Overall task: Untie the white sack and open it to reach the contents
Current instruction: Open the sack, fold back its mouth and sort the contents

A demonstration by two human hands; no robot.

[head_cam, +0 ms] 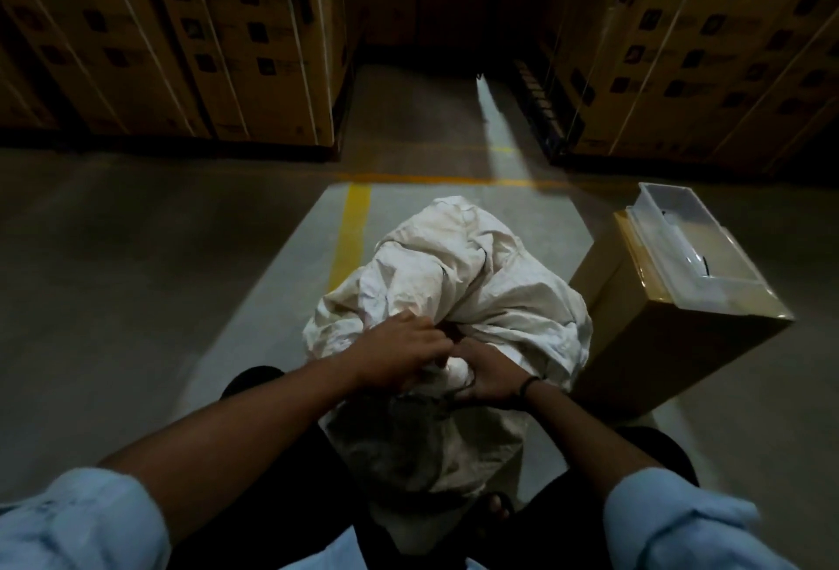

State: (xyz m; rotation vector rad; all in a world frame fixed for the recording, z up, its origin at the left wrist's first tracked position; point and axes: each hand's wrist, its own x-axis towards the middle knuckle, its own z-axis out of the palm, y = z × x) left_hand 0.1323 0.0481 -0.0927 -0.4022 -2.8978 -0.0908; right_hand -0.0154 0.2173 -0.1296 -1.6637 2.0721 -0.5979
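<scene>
Head view: the white sack [476,279] lies on the concrete floor [136,274] right in front of the person, its near end tucked between their legs. Its long axis runs straight away from them, up the frame toward the yellow floor line [349,229].

Both hands meet on top of the sack, about midway along it, where the cloth is drawn together. The left hand [404,351] comes in from the left with its fingers curled down into the gathered folds. The right hand [488,376], with a dark band on its wrist, is clamped round a knob of bunched cloth [455,372] that touches the left hand's fingertips. The two hands are equally near the closure, which sits between them. Something dark shows in the crease there, perhaps a cord, but the light is too dim to be sure. The tie looks not yet undone, so the coming move should pull the gather apart sideways, across the sack's length.

The sack is creased, grubby off-white cloth, slack and lumpy. Its mouth is shut and nothing inside shows.

Just to the right of the sack stands a cardboard box [658,342] with a clear plastic tray [690,242] on top.
</scene>
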